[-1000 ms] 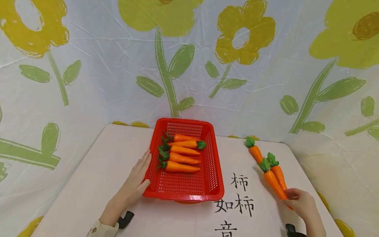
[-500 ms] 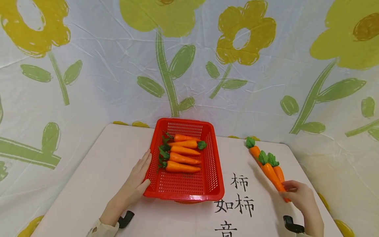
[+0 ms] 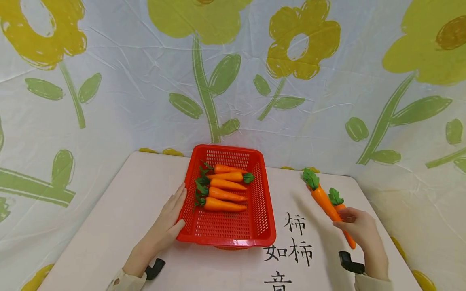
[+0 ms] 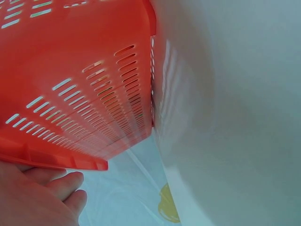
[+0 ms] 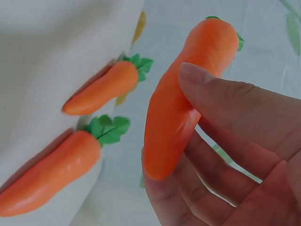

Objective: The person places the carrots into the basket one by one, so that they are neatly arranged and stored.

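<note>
Nearest: right hand (image 3: 362, 228), thumb and fingers clamped on one tilted carrot (image 3: 324, 202), raised off the surface (image 3: 116, 210). Left hand (image 3: 170, 218), fingers straight, touching the left side of one red basket (image 3: 271, 220). In it, five bedded carrots (image 3: 225, 205): four leaf-ends left, one right. Two loose carrots (image 5: 56, 174) lie on the surface near the right hand. Beyond: flower-printed cloth (image 3: 247, 105).

On the table (image 3: 116, 210), five carrots (image 3: 225, 195) in a basket (image 3: 225, 242), two carrots (image 5: 51, 175) right of it
</note>
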Available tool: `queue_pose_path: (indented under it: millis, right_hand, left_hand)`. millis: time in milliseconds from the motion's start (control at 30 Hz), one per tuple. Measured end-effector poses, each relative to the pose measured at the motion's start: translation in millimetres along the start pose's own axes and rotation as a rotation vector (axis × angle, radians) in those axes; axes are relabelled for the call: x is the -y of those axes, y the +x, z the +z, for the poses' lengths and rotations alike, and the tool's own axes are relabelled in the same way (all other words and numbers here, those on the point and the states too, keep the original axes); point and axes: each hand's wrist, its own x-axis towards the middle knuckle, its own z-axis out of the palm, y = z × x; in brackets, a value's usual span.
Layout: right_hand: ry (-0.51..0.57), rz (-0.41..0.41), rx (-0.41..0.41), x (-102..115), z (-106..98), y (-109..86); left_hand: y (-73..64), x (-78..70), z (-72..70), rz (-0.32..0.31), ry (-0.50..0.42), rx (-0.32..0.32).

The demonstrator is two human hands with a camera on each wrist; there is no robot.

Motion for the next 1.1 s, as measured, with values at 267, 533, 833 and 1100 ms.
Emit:
queue_pose_path:
  millis: [267, 533, 833, 1100]
  right_hand:
    - [-0.026, -0.151, -0.045, 32, 6, 0.8]
    - [0.006, -0.219, -0.037, 65, 10, 2.4]
    - [-0.002, -0.331, -0.041, 101, 15, 4.7]
    - [0.030, -0.385, -0.007, 134, 20, 5.3]
  left_hand:
    - [-0.1, 1.4, 0.4, 0.020, 0.010, -0.008]
    - [-0.3, 1.0, 0.0, 0.006, 0.010, -0.002]
    - [-0.6, 0.1, -0.2, -0.001, -0.001, 0.005]
    - [-1.0, 0.1, -0.4, -0.001, 0.000, 0.004]
